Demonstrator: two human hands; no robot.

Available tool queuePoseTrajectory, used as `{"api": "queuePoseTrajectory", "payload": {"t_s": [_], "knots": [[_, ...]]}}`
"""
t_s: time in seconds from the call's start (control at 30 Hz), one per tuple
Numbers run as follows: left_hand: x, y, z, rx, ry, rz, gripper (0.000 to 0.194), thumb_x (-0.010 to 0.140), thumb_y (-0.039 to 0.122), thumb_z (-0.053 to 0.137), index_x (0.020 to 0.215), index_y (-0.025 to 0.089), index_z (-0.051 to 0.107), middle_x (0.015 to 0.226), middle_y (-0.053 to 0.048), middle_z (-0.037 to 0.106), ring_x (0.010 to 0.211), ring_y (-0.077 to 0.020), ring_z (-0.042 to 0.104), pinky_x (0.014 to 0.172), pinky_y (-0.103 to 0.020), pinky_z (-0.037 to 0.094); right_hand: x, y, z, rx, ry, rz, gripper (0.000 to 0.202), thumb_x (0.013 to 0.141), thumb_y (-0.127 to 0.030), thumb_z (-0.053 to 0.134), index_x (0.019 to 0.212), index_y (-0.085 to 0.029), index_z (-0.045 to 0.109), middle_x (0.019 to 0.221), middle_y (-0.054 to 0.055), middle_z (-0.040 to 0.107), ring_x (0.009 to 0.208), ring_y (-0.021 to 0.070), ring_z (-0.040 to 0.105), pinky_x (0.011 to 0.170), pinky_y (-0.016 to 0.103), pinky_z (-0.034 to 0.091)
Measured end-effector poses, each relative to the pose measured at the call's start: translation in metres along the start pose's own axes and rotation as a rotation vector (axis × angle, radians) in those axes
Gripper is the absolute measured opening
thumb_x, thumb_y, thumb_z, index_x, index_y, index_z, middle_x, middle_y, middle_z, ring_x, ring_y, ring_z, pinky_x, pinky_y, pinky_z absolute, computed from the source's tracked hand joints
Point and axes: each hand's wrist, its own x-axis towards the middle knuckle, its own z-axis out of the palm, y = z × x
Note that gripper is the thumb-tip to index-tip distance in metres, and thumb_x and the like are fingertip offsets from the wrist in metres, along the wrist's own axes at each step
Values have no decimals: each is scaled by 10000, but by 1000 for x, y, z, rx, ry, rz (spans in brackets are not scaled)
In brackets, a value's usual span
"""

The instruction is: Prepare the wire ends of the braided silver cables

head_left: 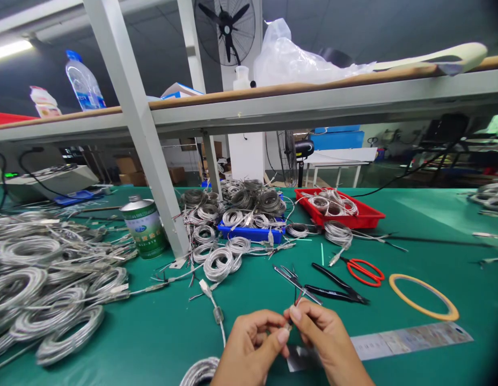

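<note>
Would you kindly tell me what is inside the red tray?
The red tray holds several coiled silvery cables, loosely heaped. The coils cover the tray's floor, so anything beneath them cannot be seen.

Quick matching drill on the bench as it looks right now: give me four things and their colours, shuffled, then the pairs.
Things:
1. scissors handles
2. tray under the coils by the post
3. ring lying flat at the right
4. tin can

Colours:
A. blue
B. green label
C. red-orange
D. yellow

Pairs: 1-C, 2-A, 3-D, 4-B.

Both hands, left hand and right hand, pinch a cable end between them.
</note>
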Motion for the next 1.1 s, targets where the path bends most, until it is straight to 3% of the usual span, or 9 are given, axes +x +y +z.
{"api": "queuePoseTrajectory", "payload": {"t_s": [0.13, 0.3, 0.5, 0.73, 0.9, 1.0, 1.1], "knots": [[0, 1, -1, 24, -31, 5, 430, 715, 495, 590, 892, 105, 560, 577, -5, 576, 317, -21, 296, 317, -174, 179, 1, -4, 1, -37, 29, -31, 331, 706, -452, 619, 546, -163, 608, 511, -51, 382, 444, 72, 295, 424, 203, 284], [1, 0, 0, -12, -75, -30, 407, 699, 516, 593, 802, 135, 492, 699, -37, 608, 311, -3, 327, 290, -139, 234, 5, -7, -2, -55, 78, -93, 298, 664, -409, 666, 498, -175, 583, 539, -30, 450, 535, 114, 414, 527, 222, 357], [2, 3, 1, -44, -61, -56, 451, 679, 527, 605, 881, 139, 494, 495, 46, 547, 263, -8, 288, 269, -137, 174, 6, -12, -4, -100, 105, -114, 299, 681, -406, 649, 499, -182, 575, 551, -19, 471, 530, 123, 409, 514, 233, 344], [6, -3, 3, -16, -2, -76, 498, 665, 506, 622, 942, 101, 542, 505, 11, 584, 277, -25, 323, 286, -153, 185, 5, -8, 2, -48, 74, -76, 294, 711, -443, 612, 580, -180, 612, 617, -14, 528, 499, 103, 422, 465, 215, 345], [3, 6, 9, 139, 59, -23, 298, 716, 392, 613, 846, 124, 615, 480, 9, 555, 383, -67, 411, 330, -148, 247, 7, -11, 1, 19, 57, -116, 285, 687, -379, 664, 520, -171, 563, 553, -27, 491, 561, 115, 462, 545, 214, 389], [0, 13, 11, 198, 112, 87, 264, 769, 369, 560, 796, 127, 662, 667, -40, 583, 448, -72, 429, 351, -158, 305, 6, -8, 2, 112, 56, -36, 287, 679, -407, 669, 559, -166, 568, 543, -48, 458, 465, 71, 394, 448, 186, 344], [-1, 15, 10, 162, 169, 190, 268, 768, 374, 564, 811, 131, 672, 822, -53, 528, 468, -60, 418, 364, -168, 339, 2, 1, 7, 223, 8, 0, 294, 655, -475, 667, 715, -190, 621, 597, -40, 530, 401, 48, 401, 389, 170, 321]]}}
